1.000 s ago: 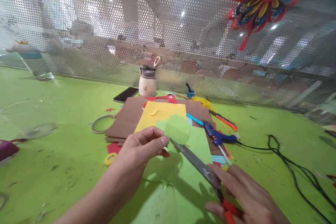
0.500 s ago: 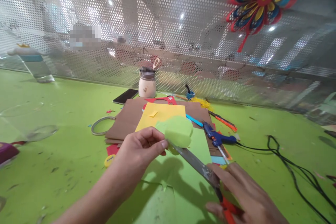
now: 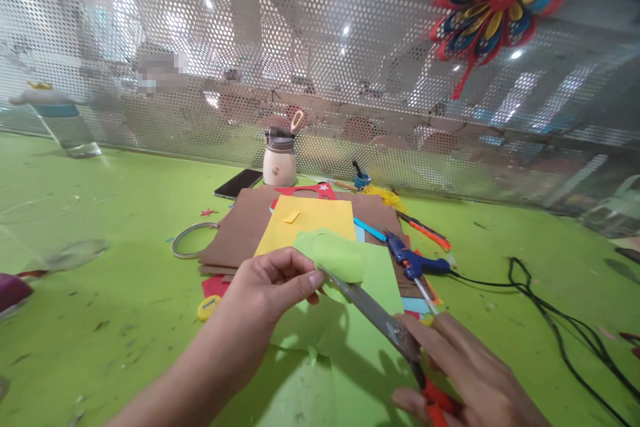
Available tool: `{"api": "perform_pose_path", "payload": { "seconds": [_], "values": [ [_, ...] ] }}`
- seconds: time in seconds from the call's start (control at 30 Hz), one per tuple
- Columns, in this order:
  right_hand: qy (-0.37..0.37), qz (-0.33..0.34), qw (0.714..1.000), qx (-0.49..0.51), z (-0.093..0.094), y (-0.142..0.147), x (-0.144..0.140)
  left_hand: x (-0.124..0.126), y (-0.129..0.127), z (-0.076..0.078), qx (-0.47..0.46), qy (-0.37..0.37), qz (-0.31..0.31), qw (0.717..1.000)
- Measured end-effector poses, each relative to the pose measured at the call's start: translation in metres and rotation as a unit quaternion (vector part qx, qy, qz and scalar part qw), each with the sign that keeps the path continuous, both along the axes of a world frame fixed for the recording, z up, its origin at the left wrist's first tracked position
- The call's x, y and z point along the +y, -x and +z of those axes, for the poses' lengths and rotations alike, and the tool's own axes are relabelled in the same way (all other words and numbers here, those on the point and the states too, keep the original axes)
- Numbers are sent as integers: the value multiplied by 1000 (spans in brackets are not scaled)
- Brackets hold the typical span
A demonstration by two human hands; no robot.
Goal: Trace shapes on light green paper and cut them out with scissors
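Note:
Between thumb and fingers, my left hand point(image 3: 280, 283) pinches a light green paper piece point(image 3: 340, 260) with a rounded outline. My right hand point(image 3: 470, 367) is wrapped round the red-orange handles of a pair of scissors point(image 3: 373, 310). The grey blades point up and left, their tips at the paper's lower edge close to my left fingertips. Below lies a larger light green sheet point(image 3: 380, 287), with shadows of my hands on it. A yellow sheet point(image 3: 310, 213) and brown sheets point(image 3: 250, 227) lie behind.
A blue glue gun point(image 3: 420, 263) with a black cord point(image 3: 545, 313) lies to the right. A tape ring point(image 3: 180, 243) and a yellow round piece point(image 3: 208, 307) are at the left. Behind stand a phone point(image 3: 237, 183), a cream bottle point(image 3: 280, 163) and a perforated screen point(image 3: 320, 67).
The green paper piece has tilted down and its upper part now lies lower and flatter. The scissor blades look closer together; both hands have barely moved.

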State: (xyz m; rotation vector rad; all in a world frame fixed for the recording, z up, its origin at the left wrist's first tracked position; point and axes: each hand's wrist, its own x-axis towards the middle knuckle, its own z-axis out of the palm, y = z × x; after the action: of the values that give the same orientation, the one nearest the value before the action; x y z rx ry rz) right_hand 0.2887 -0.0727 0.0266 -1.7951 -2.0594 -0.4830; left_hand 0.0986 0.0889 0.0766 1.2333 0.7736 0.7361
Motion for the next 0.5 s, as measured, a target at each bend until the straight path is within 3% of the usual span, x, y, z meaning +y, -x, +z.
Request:
{"api": "perform_pose_path", "payload": {
  "seconds": [0.3,0.5],
  "values": [
    [15,15,999,27,-5,-4,1,-3,-2,-6,-11,-20,2,1000],
    [23,27,999,-5,-4,-6,-2,10,3,-8,-74,41,-59,995]
  ]
}}
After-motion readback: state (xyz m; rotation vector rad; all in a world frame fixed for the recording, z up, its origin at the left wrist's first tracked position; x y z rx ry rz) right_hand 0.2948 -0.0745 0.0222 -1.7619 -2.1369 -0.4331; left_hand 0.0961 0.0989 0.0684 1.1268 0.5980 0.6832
